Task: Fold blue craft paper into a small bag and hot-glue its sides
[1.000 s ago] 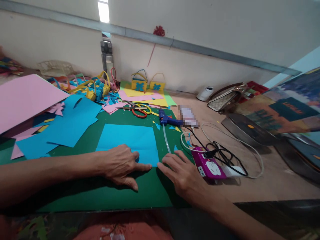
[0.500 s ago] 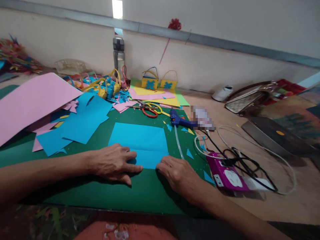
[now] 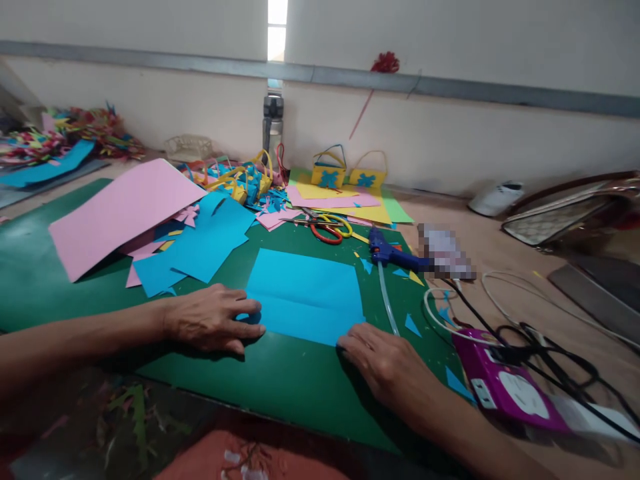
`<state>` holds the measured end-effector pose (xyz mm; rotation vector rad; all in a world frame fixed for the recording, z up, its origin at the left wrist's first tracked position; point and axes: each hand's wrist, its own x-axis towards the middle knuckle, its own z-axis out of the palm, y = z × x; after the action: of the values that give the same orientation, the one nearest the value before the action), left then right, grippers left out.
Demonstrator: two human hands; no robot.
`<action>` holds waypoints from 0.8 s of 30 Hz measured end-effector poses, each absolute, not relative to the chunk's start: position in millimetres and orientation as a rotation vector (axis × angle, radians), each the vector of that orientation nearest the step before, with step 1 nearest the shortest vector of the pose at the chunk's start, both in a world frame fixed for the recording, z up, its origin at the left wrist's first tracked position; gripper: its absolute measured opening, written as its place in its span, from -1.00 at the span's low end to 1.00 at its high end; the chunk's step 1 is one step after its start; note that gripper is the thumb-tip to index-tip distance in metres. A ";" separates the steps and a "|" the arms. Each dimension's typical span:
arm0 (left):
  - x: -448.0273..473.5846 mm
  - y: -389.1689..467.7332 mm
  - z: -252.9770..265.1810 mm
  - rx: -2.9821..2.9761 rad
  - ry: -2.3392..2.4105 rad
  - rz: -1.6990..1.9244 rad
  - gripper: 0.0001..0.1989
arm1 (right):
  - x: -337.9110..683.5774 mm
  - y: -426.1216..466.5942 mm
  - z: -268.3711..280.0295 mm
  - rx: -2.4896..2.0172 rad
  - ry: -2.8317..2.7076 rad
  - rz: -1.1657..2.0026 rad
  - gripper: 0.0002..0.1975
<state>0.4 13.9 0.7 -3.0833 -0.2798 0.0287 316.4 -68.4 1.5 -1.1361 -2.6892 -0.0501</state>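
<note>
A sheet of blue paper (image 3: pixel 310 287) lies flat on the green board (image 3: pixel 280 383), with a crease running across it. My left hand (image 3: pixel 213 320) rests at its near left corner, fingers spread and their tips touching the paper's edge. At the near right corner, my right hand (image 3: pixel 377 357) has its fingers curled together on the paper; its fingertips are partly hidden. Beyond the sheet lie red- and yellow-handled scissors (image 3: pixel 330 227). A blue glue gun (image 3: pixel 393 253) with a clear glue stick is to the right.
Blue sheets (image 3: pixel 215 240) and a large pink sheet (image 3: pixel 130 210) are at the left. Small yellow paper bags (image 3: pixel 327 177) stand by the wall, beside a heap of paper pieces. A purple power strip (image 3: pixel 510 387) with tangled cables sits at the right, and a bottle (image 3: pixel 273 127) stands behind.
My left hand has slid left along the near edge to the sheet's corner. My right hand stays at the right corner. The view has turned left, so everything appears further right.
</note>
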 end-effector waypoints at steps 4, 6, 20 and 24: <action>-13.1 12.0 -0.6 -3.068 -0.326 -0.020 -0.61 | 316.9 -67.2 -0.1 -1.117 -2.677 -0.080 -0.77; -19.5 10.9 -1.2 -3.058 -0.354 -0.053 -0.63 | 317.2 -67.3 -0.2 -1.105 -2.673 -0.086 -0.76; -36.3 10.7 5.6 -3.008 -0.462 -0.289 -0.76 | 315.4 -69.0 4.5 -1.187 -2.725 -0.111 -0.82; 15.5 11.8 9.2 -2.953 -0.429 -0.459 -0.75 | 299.3 -66.8 15.1 -1.426 -2.859 -0.133 -0.86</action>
<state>15.5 11.8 9.2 -2.9528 -0.4287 -0.4590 299.3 -66.8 15.1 -1.4257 -2.8591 -0.1332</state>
